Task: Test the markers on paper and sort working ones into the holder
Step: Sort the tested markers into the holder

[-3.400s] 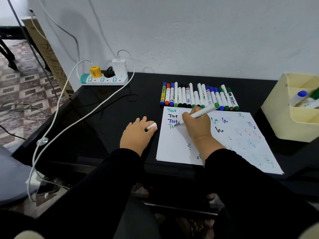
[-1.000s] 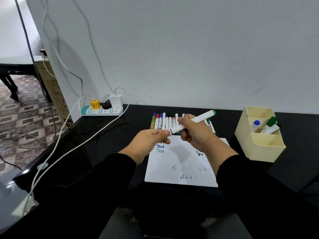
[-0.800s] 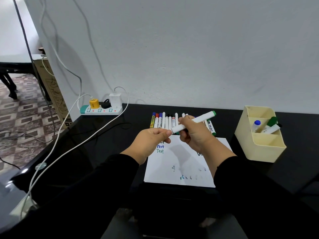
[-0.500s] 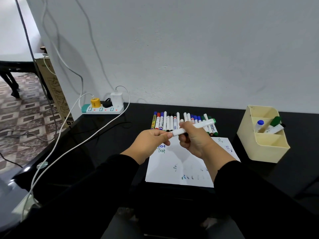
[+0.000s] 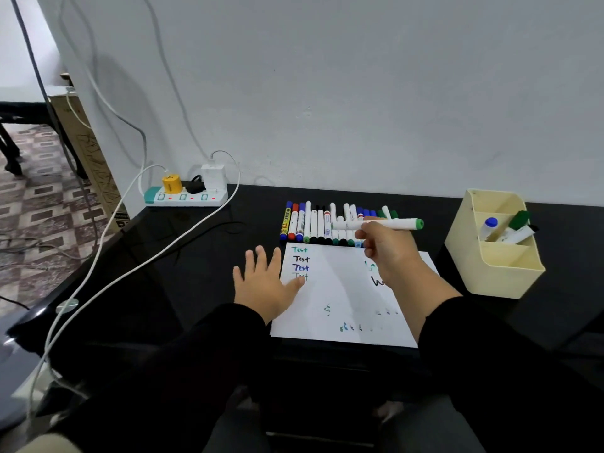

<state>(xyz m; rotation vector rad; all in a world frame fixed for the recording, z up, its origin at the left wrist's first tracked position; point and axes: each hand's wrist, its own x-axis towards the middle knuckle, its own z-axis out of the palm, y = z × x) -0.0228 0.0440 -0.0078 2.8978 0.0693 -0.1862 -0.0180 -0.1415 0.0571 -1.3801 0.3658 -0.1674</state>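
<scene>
The right hand (image 5: 387,248) grips a capped white marker with a green end (image 5: 379,224), holding it level above the row of assorted markers (image 5: 327,223) on the black table (image 5: 196,273). The left hand (image 5: 263,282) lies flat, fingers spread, at the left edge of the white paper sheet (image 5: 343,289). The sheet reads "Test" four times, in green, black, blue and faint grey. The cream plastic holder (image 5: 496,256) contains several markers.

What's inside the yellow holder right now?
The holder has a blue-capped marker, a green-capped marker and a third, in its back compartment. Lower ends are hidden.
</scene>
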